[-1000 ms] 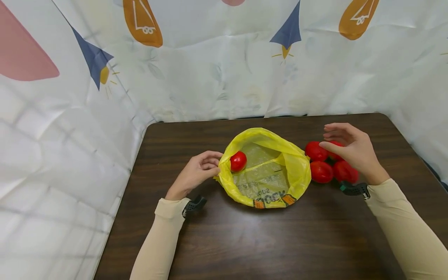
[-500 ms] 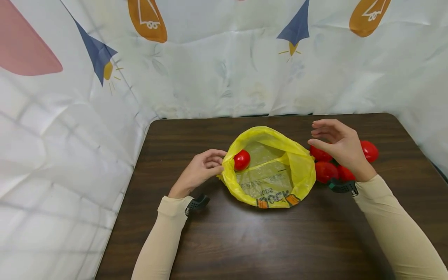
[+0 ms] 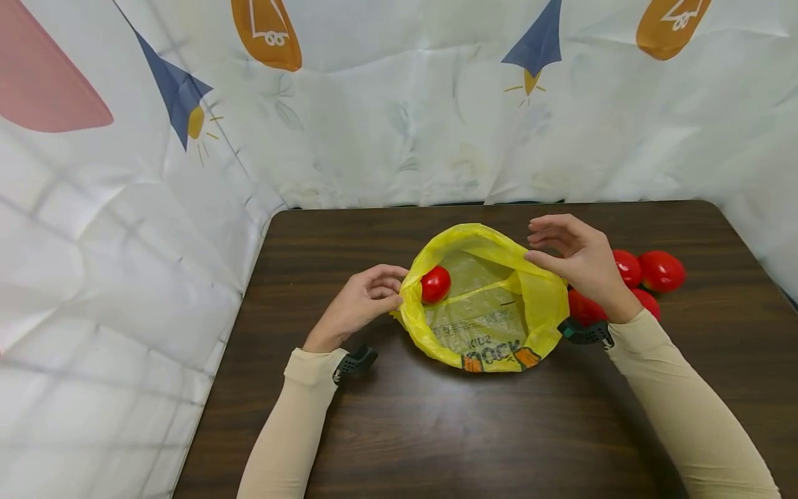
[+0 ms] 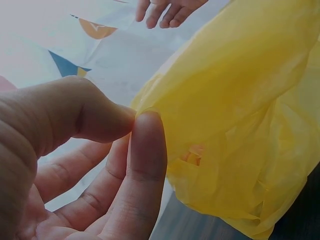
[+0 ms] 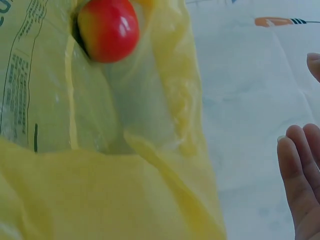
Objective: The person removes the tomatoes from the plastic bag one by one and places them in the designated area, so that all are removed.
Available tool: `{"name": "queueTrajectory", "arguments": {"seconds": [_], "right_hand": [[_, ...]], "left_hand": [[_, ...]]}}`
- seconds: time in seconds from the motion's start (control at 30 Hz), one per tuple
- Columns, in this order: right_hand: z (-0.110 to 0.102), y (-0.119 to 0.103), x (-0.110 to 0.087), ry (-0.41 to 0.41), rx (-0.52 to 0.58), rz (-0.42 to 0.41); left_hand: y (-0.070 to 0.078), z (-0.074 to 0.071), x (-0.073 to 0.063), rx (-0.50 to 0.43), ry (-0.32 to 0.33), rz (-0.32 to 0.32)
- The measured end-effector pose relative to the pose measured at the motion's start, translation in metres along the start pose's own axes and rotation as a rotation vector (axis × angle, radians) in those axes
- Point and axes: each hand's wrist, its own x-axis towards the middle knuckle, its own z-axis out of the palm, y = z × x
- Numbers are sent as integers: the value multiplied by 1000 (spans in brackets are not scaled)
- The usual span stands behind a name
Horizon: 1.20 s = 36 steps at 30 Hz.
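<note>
A yellow plastic bag (image 3: 544, 305) stands with its mouth wide on the table, dark print inside it. One glossy red fruit (image 3: 436, 285) lies within, near the left wall; the right wrist view shows the fruit (image 5: 111, 30) with a yellowish side. My left hand (image 3: 361, 305) pinches the bag's left rim between thumb and index finger, plain in the left wrist view. My right hand (image 3: 580, 260) hovers by the bag's upper right rim, thumb apart from the fingers, holding nothing. Several red fruits (image 3: 662, 271) lie right of the bag, partly hidden behind this hand and wrist.
The dark wood-grain table (image 3: 449, 430) ends at a back edge close to a white printed curtain (image 3: 386, 138). More of the white curtain (image 3: 112, 277) hangs along the left side. Black straps (image 3: 357, 362) circle both wrists.
My right hand has moved left from above the red fruits to the bag's right rim, uncovering some of them. My left hand keeps its pinch on the bag. The view has shifted slightly.
</note>
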Motion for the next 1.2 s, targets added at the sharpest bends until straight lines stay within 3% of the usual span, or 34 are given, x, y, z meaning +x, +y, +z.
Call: {"name": "queueTrajectory", "arguments": {"seconds": [0.47,0.7,1.2], "right_hand": [[31,6,9,-115,-27,-26],[48,6,12,-181,11,11],[75,14,21,-304,-88,105]], "left_hand": [[2,1,1,-6,-2,19],[3,2,0,2,-12,24],[0,1,1,-6,-26,36]]}}
